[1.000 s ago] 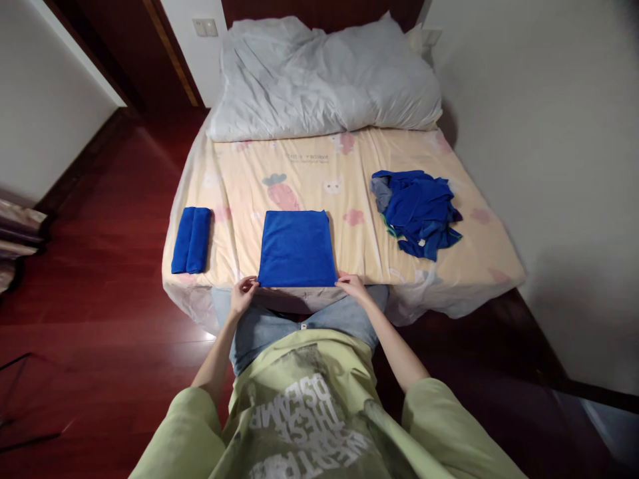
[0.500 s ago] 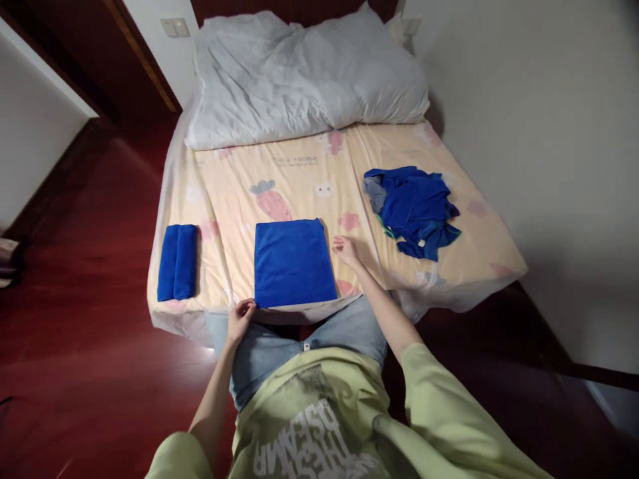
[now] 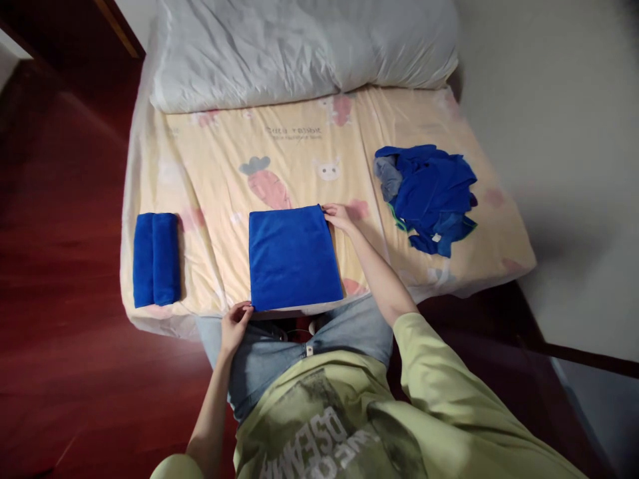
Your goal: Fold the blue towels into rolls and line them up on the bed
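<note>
A blue towel [image 3: 294, 259] lies flat and square at the near edge of the bed. The fingers of my left hand [image 3: 235, 327] pinch its near left corner. At the far right corner, my right hand [image 3: 338, 217] has its fingertips closed on the fabric. Off to the left, two blue rolled or folded towels [image 3: 156, 259] lie side by side. A crumpled heap of blue cloths [image 3: 432, 193], with a grey piece and some green edging in it, sits to the right.
A yellow patterned sheet [image 3: 299, 166] under a clear-looking cover is spread over the bed. Large grey-white bedding [image 3: 304, 53] fills the far end. Dark red floor [image 3: 64, 266] runs along the left, and a pale wall [image 3: 559, 166] stands to the right.
My right hand has moved from beside the towel's right edge to its far right corner. My left hand stays at the near left corner. The view has tilted down and closer.
</note>
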A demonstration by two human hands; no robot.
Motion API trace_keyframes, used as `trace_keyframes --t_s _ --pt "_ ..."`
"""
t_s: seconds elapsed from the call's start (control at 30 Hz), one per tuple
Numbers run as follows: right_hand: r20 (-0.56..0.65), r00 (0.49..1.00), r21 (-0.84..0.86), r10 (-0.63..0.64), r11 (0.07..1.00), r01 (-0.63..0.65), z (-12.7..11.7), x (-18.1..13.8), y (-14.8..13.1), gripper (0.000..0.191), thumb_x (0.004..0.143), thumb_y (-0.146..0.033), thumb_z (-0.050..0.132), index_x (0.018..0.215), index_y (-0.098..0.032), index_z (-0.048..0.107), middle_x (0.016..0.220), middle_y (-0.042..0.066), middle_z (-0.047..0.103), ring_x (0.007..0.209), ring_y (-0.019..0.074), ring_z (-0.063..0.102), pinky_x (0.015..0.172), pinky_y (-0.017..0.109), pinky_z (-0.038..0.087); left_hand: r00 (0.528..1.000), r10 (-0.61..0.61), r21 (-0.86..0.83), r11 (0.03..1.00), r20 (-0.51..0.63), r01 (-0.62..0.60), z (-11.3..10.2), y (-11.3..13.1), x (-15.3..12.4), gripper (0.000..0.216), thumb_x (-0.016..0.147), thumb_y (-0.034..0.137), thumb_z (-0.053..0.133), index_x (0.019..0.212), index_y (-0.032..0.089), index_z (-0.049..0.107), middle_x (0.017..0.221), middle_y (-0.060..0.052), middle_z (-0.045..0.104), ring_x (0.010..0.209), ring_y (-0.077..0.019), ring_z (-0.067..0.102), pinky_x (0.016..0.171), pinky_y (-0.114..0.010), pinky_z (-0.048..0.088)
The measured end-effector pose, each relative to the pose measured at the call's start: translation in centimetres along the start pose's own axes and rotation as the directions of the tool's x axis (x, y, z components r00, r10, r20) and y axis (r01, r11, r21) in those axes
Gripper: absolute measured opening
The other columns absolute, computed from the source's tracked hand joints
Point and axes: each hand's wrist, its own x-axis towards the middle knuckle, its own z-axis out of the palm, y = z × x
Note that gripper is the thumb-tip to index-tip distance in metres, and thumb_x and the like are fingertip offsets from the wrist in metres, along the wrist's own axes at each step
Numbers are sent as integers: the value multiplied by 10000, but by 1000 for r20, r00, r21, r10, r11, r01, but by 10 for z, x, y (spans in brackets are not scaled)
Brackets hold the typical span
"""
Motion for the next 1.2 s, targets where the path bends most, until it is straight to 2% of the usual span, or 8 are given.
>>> trace_keyframes --t_s 0.27,0.43,0.5,0.6,0.77,0.87,1.0,1.2 --pt "-174 983 -53 -56 997 48 5 21 7 221 677 -147 811 807 -200 641 852 65 777 916 223 753 988 407 612 1000 -16 -16 1000 -3 16 1 -2 -1 515 788 645 750 1030 192 728 870 -65 753 868 -247 738 875 -386 623" --pt "-323 944 -126 -67 992 27 15 15 4 153 797 -195 744 931 -160 679 1007 132 782 967 220 738 990 362 588 1000 -13 -20 1000 -6 13 1 -2 -3 525 800 639 757 1041 173 742 901 -76 761 887 -245 739 876 -367 613" --pt "-373 919 -165 -126 984 68 14 -8 7 180 845 -246 700 995 -146 702 1084 150 778 973 216 731 979 349 582 1000 -10 -27 1000 -4 10 2 -3 -4 527 799 635 765 1045 169 752 903 -75 763 887 -241 736 877 -363 607" --pt "-327 927 -208 -184 971 119 5 -75 24 288 871 -403 674 991 -149 737 1036 133 787 893 224 727 910 365 591 1000 4 -23 1000 -20 -4 2 -7 -3 541 788 648 773 1031 165 768 899 -77 768 880 -240 735 866 -365 602" --pt "-208 978 -158 -19 987 -15 -17 -215 73 509 744 -657 741 891 -171 775 905 130 793 808 258 719 814 407 593 998 35 -23 999 -43 -36 5 -15 2 560 761 672 784 985 159 775 915 -98 778 873 -248 735 841 -367 595" --pt "-182 983 -116 9 993 -31 -21 -272 88 518 713 -672 766 883 -183 792 974 149 802 830 267 726 817 419 593 997 53 -36 998 -49 -55 7 -16 4 594 746 707 774 965 155 767 915 -106 775 857 -246 728 827 -367 589" --pt "-255 967 -70 -10 997 -9 -11 -302 91 531 727 -674 752 900 -175 807 958 149 801 817 259 712 801 410 584 997 60 -40 997 -50 -62 7 -16 6 635 721 731 776 981 152 765 937 -118 778 873 -259 730 848 -389 586" --pt "-352 936 7 17 1000 -16 9 -305 97 621 732 -739 700 919 -154 791 895 133 772 745 212 637 719 358 544 996 85 -22 996 -39 -86 5 -15 7 644 716 742 756 976 153 762 974 -131 777 932 -274 728 875 -402 586"
